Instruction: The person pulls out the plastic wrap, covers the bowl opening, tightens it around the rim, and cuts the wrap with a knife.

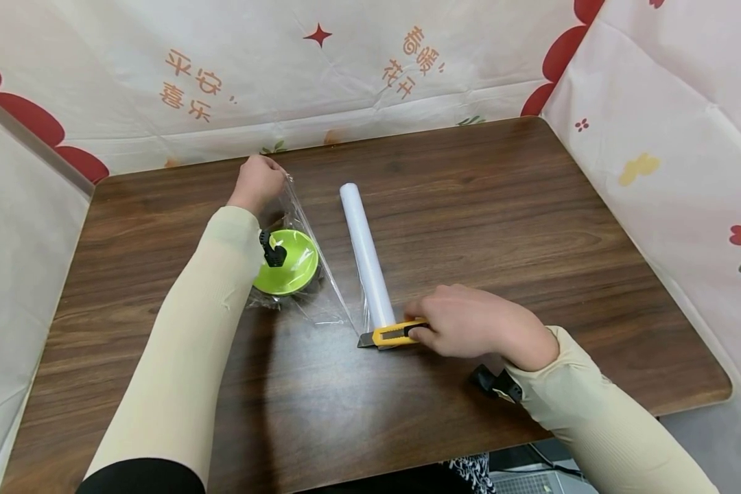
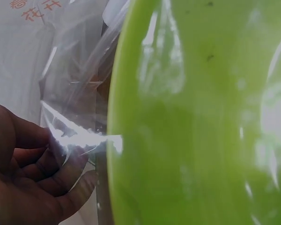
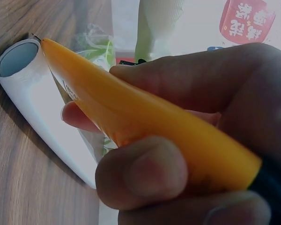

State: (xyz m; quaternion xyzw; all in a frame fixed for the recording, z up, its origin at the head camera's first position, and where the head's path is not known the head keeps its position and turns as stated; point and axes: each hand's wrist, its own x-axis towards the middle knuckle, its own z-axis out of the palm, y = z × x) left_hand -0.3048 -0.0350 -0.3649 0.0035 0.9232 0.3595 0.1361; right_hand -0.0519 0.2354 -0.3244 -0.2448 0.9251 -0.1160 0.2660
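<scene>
My left hand (image 1: 259, 184) pinches the far edge of a sheet of clear plastic wrap (image 2: 68, 136), which stretches over a green bowl (image 1: 290, 257). The wrap runs in a taut line from the left fingers toward the near end of a white roll (image 1: 366, 250). My right hand (image 1: 469, 321) grips a yellow utility knife (image 1: 398, 333), its blade out at the near end of the roll. In the right wrist view the knife (image 3: 117, 103) tip overlaps the roll's hollow end (image 3: 19, 58). The left forearm hides part of the bowl in the head view.
Everything lies on a dark wooden table (image 1: 500, 206). Behind and beside it hangs a white printed cloth (image 1: 296, 82). Below the table's front edge at right there is a laptop-like grey object (image 1: 525, 480) with cables.
</scene>
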